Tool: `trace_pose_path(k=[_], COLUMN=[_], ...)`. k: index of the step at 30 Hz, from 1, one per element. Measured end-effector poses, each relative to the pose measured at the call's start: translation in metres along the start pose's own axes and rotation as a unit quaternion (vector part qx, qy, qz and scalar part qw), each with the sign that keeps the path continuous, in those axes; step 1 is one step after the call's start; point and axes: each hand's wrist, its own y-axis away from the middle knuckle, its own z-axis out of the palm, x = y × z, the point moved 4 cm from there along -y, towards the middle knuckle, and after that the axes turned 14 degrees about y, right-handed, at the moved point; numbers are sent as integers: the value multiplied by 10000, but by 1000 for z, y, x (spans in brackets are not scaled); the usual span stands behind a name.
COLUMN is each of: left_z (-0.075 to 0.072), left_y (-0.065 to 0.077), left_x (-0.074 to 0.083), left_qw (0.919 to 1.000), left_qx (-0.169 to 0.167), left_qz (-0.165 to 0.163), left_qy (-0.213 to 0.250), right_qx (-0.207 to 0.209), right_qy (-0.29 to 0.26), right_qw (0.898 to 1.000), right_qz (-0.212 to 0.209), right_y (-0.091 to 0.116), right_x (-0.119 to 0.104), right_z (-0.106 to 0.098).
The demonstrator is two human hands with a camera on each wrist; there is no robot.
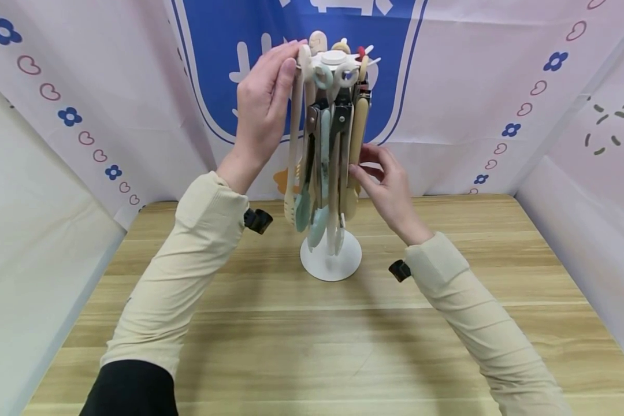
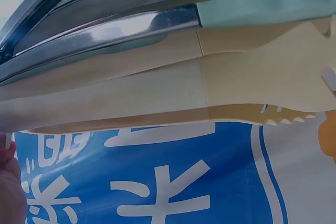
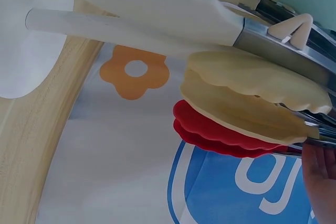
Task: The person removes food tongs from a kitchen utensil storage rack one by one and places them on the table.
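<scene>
A white upright rack (image 1: 334, 58) carries several kitchen tongs on its top hooks. My left hand (image 1: 265, 95) is at the rack's upper left and pinches the top end of cream tongs (image 1: 294, 133); these run beside the mint-tipped tongs (image 2: 262, 9) in the left wrist view. Lower on the right side, my right hand (image 1: 390, 188) pinches the pale yellow tongs (image 1: 359, 127) between thumb and fingers. Their scalloped tips (image 3: 252, 87) show in the right wrist view, just above red-tipped tongs (image 3: 226, 129). The right fingertips are partly hidden behind the tongs.
The rack's round white base (image 1: 331, 268) stands on a wood-grain table (image 1: 301, 346) near its back edge. Behind hangs a printed cloth (image 1: 447, 75) with a blue panel. White side walls (image 1: 26, 231) flank the table.
</scene>
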Motion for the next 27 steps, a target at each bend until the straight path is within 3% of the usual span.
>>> trace_pose_path(k=[6, 14, 27], left_z=[-1, -2, -3], left_y=[0, 0, -2], left_x=[1, 2, 3], left_qw=[9999, 9997, 9991], left_qx=[-93, -173, -293], left_qz=[-67, -90, -129], left_qy=[-46, -144, -283], right_qx=[45, -25, 259], right_qy=[74, 247, 50], right_qw=[10000, 9997, 9996], right_qz=[41, 64, -80], right_y=[0, 4, 1], right_x=[-2, -24, 0], right_z=[-4, -12, -16])
